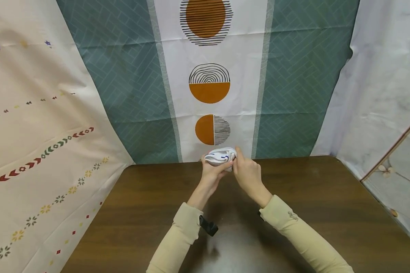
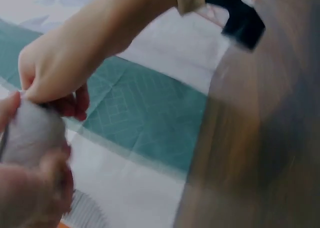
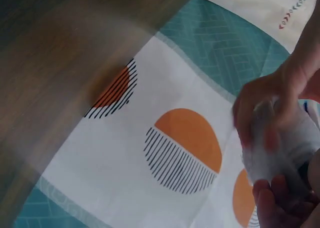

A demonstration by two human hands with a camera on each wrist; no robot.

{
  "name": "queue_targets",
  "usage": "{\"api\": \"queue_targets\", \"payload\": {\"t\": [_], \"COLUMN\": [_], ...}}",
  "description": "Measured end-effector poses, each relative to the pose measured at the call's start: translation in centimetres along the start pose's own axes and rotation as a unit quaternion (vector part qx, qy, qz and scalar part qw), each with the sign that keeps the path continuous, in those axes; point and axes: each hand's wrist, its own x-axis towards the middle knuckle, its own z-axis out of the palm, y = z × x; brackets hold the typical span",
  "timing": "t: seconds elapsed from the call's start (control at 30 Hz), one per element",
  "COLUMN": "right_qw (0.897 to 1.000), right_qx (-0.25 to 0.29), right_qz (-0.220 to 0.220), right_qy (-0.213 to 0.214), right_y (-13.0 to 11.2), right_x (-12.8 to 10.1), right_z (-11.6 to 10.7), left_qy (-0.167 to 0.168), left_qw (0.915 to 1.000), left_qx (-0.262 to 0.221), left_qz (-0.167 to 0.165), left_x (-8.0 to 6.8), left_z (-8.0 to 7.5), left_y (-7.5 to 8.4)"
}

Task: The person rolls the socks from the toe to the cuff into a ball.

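Observation:
A small white rolled cloth bundle point(image 1: 220, 155) with blue marks is held up in front of me, over the far edge of the table. My left hand point(image 1: 211, 175) grips it from the left, thumb along its near side. At its right end my right hand point(image 1: 248, 173) pinches the fabric between thumb and fingers. In the left wrist view the grey-looking bundle point(image 2: 34, 133) sits between both hands, blurred. The right wrist view has the bundle point(image 3: 300, 138) at the right edge, with fingers of both hands around it and partly hiding it.
Below my forearms lies a dark brown wooden table point(image 1: 150, 212). Behind it hangs a green and white cloth point(image 1: 294, 94) with orange circles. Patterned light cloths drape at the left point(image 1: 44, 132) and right point(image 1: 382, 94). A black device point(image 1: 208, 226) is strapped at my left wrist.

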Motion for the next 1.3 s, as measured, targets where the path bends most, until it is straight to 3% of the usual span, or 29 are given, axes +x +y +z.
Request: {"api": "queue_targets", "payload": {"t": [0.03,0.07,0.1,0.17,0.27,0.3,0.33,0.37,0.4,0.5,0.57,0.63,0.73,0.77,0.8,0.87,0.93,1.07,1.13,1.3], "right_qw": [1.000,1.000,1.000,0.999,0.995,0.993,0.990,0.989,0.988,0.986,0.986,0.985,0.980,0.977,0.974,0.967,0.960,0.950,0.949,0.961], "right_qx": [0.004,0.007,0.011,0.015,0.012,0.014,0.019,0.025,0.037,0.072,0.077,0.069,0.064,0.070,0.078,0.104,0.133,0.167,0.152,0.058], "right_qz": [-0.004,-0.008,-0.014,-0.029,-0.069,-0.083,-0.094,-0.100,-0.099,-0.078,-0.058,-0.046,-0.037,-0.036,-0.037,-0.032,-0.023,0.000,0.007,-0.013], "right_qy": [-0.003,-0.008,-0.017,-0.036,-0.075,-0.088,-0.099,-0.109,-0.116,-0.127,-0.134,-0.148,-0.185,-0.196,-0.207,-0.229,-0.244,-0.265,-0.278,-0.269], "right_y": [0.2,0.4,0.6,1.0,1.2,1.2,1.1,0.9,0.6,0.1,0.0,0.0,-0.1,-0.1,-0.1,0.2,0.5,1.2,1.4,1.6], "right_x": [0.0,0.0,0.1,0.3,0.8,1.0,1.2,1.4,1.6,2.3,2.5,2.4,2.2,2.2,2.2,2.3,2.4,2.2,1.8,0.2], "right_z": [-0.1,-0.2,-0.4,-0.8,-1.7,-1.9,-2.2,-2.5,-2.8,-3.4,-3.6,-3.7,-3.7,-3.7,-3.6,-3.6,-3.5,-3.4,-3.2,-1.9], "left_qy": [0.008,0.015,0.017,-0.001,-0.087,-0.119,-0.144,-0.160,-0.164,-0.130,-0.102,-0.084,-0.071,-0.068,-0.065,-0.061,-0.058,-0.054,-0.043,0.000], "left_qw": [0.9977,0.9898,0.9746,0.9303,0.8519,0.8308,0.8151,0.8053,0.8008,0.8143,0.8171,0.8001,0.7602,0.7514,0.7441,0.7378,0.7405,0.7542,0.7596,0.7549], "left_qx": [0.065,0.138,0.217,0.355,0.501,0.528,0.545,0.555,0.560,0.547,0.544,0.565,0.609,0.619,0.627,0.635,0.635,0.623,0.617,0.623], "left_qz": [0.015,0.033,0.052,0.091,0.127,0.131,0.134,0.135,0.136,0.142,0.161,0.183,0.216,0.219,0.221,0.219,0.213,0.201,0.201,0.206], "left_x": [-0.1,-0.2,-0.4,-0.7,-1.1,-1.2,-1.3,-1.3,-1.3,-1.4,-1.5,-1.7,-1.9,-2.0,-2.1,-2.2,-2.3,-2.5,-2.7,-2.8], "left_z": [-0.3,-0.6,-0.8,-1.3,-1.7,-1.6,-1.5,-1.4,-1.3,-1.0,-0.9,-0.9,-0.9,-0.9,-0.9,-0.9,-0.9,-0.8,-0.8,-0.8], "left_y": [0.2,0.4,0.7,1.5,2.7,3.0,3.1,3.1,3.0,2.4,2.1,1.9,1.5,1.4,1.3,1.1,1.1,1.0,0.8,-0.1]}}
